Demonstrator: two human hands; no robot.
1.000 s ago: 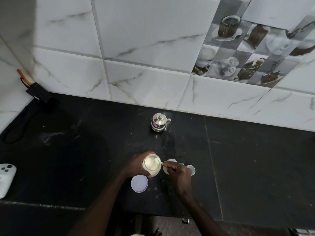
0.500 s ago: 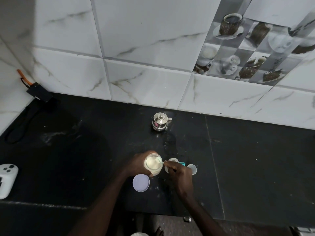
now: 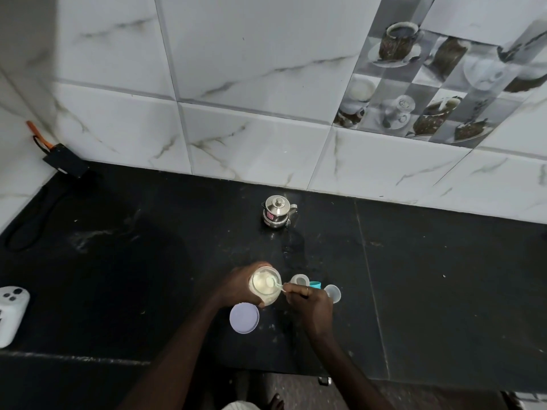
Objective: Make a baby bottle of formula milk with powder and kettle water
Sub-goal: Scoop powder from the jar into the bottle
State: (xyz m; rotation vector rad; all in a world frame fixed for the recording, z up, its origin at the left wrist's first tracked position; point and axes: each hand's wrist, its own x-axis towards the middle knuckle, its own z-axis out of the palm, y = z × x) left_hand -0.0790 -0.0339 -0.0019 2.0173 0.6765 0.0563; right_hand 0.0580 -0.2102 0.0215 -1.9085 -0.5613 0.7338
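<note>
On black speckled surface [image 3: 444, 276], near front edge: clear round powder jar [image 3: 263, 294] gripped by left hand [image 3: 239, 287], fingers curled round wall. Thin translucent scoop [image 3: 273, 284] pinched by right hand [image 3: 309, 306], bowl over pale powder. Flat lilac lid [image 3: 244, 318] laid beside jar. Shiny steel kettle [image 3: 276, 212] stood behind.

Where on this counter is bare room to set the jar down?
Free: counter right of the clear cap, and between the white device and the left hand. Crowded: lid, jar, scoop and teal ring around the right hand.
</note>
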